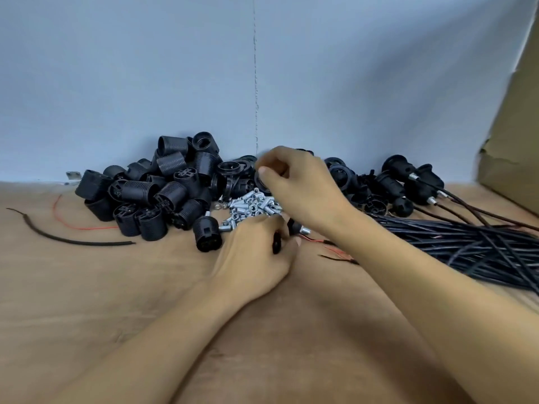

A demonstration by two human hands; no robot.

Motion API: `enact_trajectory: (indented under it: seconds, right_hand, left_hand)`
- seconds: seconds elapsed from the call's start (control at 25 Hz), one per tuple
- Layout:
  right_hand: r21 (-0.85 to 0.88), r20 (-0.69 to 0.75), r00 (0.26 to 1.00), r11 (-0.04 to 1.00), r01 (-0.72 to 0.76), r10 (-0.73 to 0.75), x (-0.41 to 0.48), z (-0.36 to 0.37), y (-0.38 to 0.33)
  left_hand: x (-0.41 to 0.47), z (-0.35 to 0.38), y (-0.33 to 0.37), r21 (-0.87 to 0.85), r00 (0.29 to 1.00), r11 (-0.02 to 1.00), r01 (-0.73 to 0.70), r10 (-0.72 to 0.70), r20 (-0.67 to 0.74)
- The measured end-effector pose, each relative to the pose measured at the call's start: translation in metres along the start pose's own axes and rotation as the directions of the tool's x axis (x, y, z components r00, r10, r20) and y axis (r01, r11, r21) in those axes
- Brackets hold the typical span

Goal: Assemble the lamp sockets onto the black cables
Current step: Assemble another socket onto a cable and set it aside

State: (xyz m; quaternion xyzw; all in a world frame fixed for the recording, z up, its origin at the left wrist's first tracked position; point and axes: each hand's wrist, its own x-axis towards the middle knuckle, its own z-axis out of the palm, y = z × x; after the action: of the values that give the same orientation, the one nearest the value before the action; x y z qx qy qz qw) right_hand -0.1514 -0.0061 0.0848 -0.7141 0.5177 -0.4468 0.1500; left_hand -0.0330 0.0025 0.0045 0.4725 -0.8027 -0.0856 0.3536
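A heap of black ribbed lamp sockets (163, 188) lies at the back left of the wooden table (87, 301). A pile of small silver metal sleeves (250, 207) sits in the middle. My left hand (253, 258) rests by that pile and pinches a small black part (276, 243). My right hand (297, 188) hovers over the pile, its fingers curled round a black socket ring (261, 182). A bundle of black cables (472, 243) runs off to the right. A cable end with red and black wires (335, 252) lies just under my right wrist.
Sockets fitted on cables (408, 182) lie at the back right. A loose black cable piece (58, 237) and a thin red wire (73, 223) lie at the left. A cardboard box (513, 158) stands at the right edge. A grey wall closes the back.
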Motion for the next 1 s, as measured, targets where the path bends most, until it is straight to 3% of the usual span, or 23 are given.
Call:
enact_trajectory:
  seconds: [0.08,0.16,0.28,0.4,0.72,1.0]
  right_hand:
    - [-0.202,0.127,0.979,0.971,-0.131,0.159,0.002,-0.034,0.016]
    - [-0.397,0.312,0.897,0.901,-0.175,0.312,0.001,-0.062,0.026]
    - [-0.605,0.53,0.701,0.792,-0.081,0.477,-0.005,-0.085,0.029]
    - [-0.705,0.571,0.605,0.71,0.015,0.555,-0.011,-0.083,0.027]
    - [-0.693,0.586,0.639,0.717,0.076,0.499,-0.015,-0.069,0.029]
    - [-0.66,0.565,0.657,0.751,-0.003,0.499,-0.013,-0.079,0.038]
  left_hand:
    - [0.0,0.002,-0.003,0.019,1.0,1.0,-0.014,0.014,0.002]
    - [0.0,0.003,-0.002,0.034,1.0,0.999,-0.016,0.016,-0.008]
    - [-0.001,0.004,-0.003,0.023,1.0,0.999,-0.024,0.024,0.011]
    - [-0.002,0.003,-0.002,0.033,0.999,0.999,-0.007,0.006,0.034]
    - [-0.005,0.001,-0.002,0.03,0.999,1.0,0.002,-0.003,0.036]
    - [-0.008,-0.001,0.004,-0.005,1.0,1.0,-0.003,0.003,-0.002]
